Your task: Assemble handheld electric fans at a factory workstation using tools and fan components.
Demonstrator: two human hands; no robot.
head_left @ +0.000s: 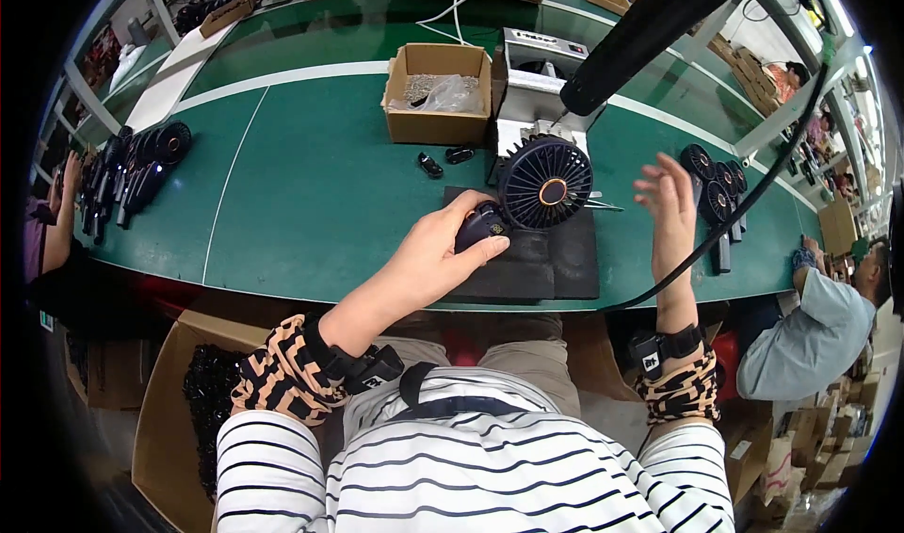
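Note:
My left hand (441,252) is wrapped round the dark handle of a handheld fan (548,185). The round slatted head of the fan, with a copper-coloured ring at its centre, faces up over a black mat (508,279). To the right of the fan, my right hand (670,194) is raised with its fingers apart, holding nothing. Tweezers (607,205) show partly beyond the fan's right edge. A black electric screwdriver (650,39) slants down from the upper right, its tip just behind the fan head. Two small black parts, one a black clip-like piece (430,164), lie left of the fan.
A screw feeder (541,81) stands behind the fan, beside a cardboard box (405,126) holding small metal pieces and a plastic bag. Several fans (718,199) lie right; more are piled left (141,170). A black cable (753,194) curves along the right. Co-workers sit on both sides.

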